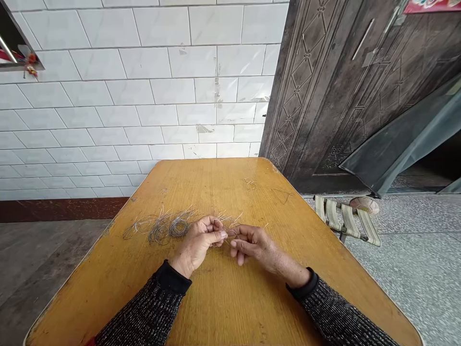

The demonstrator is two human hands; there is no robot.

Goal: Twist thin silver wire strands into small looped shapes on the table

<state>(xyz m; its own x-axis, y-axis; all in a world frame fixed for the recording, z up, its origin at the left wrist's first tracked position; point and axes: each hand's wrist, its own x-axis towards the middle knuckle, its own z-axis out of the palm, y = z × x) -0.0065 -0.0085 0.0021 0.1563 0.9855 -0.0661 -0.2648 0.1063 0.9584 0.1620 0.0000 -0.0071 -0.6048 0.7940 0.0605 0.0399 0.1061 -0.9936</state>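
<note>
My left hand [197, 242] pinches a thin wire between thumb and fingertips above the middle of the wooden table [223, 307]. Close beside it, my right hand [257, 247] has its fingers curled about the same fine wire, most of which is too thin to follow. Next to my left hand lies a dark coil of wire [179, 226]. Further left are another looser wire bundle [157, 231] and a pale loop [137, 226], their loose ends sticking out. More light wire ends [236, 221] show just behind my hands.
Small bits of wire [249, 183] lie near the table's far right. A white tiled wall [151, 96] stands behind the table, with a dark carved door [324, 96] to the right. On the floor there, a strap-seated folding stool [355, 222] sits by a ball [364, 204].
</note>
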